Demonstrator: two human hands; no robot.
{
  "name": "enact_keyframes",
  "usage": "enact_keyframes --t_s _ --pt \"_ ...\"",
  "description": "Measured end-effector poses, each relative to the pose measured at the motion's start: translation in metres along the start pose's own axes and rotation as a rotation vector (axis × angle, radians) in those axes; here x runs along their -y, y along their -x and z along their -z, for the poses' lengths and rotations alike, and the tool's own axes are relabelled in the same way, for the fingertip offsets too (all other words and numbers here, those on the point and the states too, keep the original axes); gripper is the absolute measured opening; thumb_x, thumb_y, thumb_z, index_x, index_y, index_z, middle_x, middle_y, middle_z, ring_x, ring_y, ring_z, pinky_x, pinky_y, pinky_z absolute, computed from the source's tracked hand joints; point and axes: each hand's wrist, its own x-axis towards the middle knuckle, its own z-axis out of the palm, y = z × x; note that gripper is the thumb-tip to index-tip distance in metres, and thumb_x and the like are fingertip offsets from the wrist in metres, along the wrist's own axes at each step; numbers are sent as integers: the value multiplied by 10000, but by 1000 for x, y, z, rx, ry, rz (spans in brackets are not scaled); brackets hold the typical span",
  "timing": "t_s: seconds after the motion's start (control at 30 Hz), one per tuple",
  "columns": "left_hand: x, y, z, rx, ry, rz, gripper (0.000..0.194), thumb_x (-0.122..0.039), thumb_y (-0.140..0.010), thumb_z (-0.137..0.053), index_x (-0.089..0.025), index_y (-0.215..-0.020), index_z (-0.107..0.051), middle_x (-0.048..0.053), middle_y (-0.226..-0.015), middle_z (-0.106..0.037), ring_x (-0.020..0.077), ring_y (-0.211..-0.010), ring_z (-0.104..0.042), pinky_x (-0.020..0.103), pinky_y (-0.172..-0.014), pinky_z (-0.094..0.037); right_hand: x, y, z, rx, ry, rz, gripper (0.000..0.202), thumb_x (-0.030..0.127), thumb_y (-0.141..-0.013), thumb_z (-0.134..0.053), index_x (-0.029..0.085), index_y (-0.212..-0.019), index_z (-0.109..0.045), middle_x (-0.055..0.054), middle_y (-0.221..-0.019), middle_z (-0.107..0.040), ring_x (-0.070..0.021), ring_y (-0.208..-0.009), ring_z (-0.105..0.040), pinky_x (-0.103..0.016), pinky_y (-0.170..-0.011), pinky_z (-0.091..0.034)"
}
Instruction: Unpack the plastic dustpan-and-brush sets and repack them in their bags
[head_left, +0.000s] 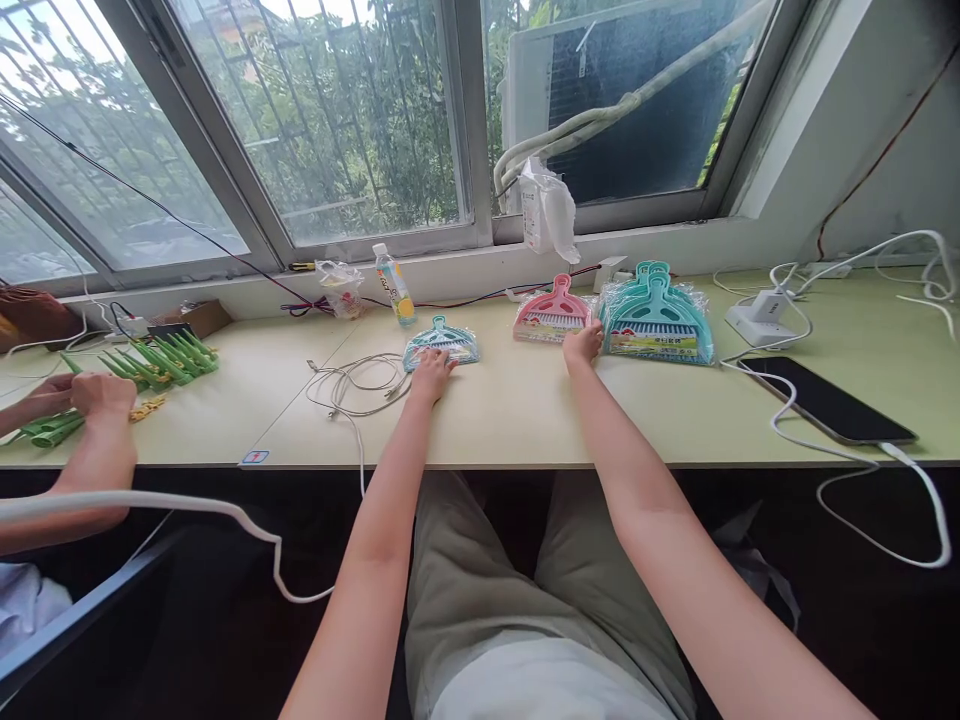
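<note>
On the pale table lies a small teal brush-and-dustpan set (441, 342) in clear wrap, with my left hand (433, 374) resting on its front edge, fingers apart. My right hand (583, 345) is at the right edge of a wrapped pink brush-and-dustpan set (551, 312), its fingers closed at the wrap. Just right of that hand stands a larger teal set (658, 318), also wrapped, its brush bristles and printed label showing. The underside of each hand is hidden.
A coiled cable (352, 385) lies left of my left hand. Behind are a bottle (394, 287) and a plastic bag (341, 290). A phone (829, 400) and power strip (760, 320) sit right. Another person's hands hold green items (52, 428) at far left.
</note>
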Motion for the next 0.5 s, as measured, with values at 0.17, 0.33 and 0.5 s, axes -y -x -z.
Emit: enact_keyframes --t_s 0.17,0.33,0.5 --pt "2 -1 -2 -8 62 17 356 -367 -945 -491 -214 -1249 -593 150 -1431 -483 321 -1399 -356 494 -1160 -278 -2 1 -3 102 68 28 654 186 -863 -561 35 -1450 -313 -288 -1389 -480 -340 -1315 -463 -426 -1058 -405" --pt "4 -3 -4 12 54 5 376 -326 -923 -518 -193 -1271 -573 160 -1458 -471 306 -1444 -321 459 -1194 -220 -5 8 -9 135 205 138 865 434 -792 -736 35 -1445 -332 -328 -1409 -441 -397 -1347 -402 -496 -1093 -347" --pt "3 -3 -5 23 6 4 403 -326 -932 -494 -161 -1294 -564 179 -1478 -453 312 -1454 -317 448 -1197 -215 -8 5 -7 113 203 131 617 271 -796 -722 61 -1322 -477 -295 -1364 -485 -375 -1299 -455 -470 -1056 -392"
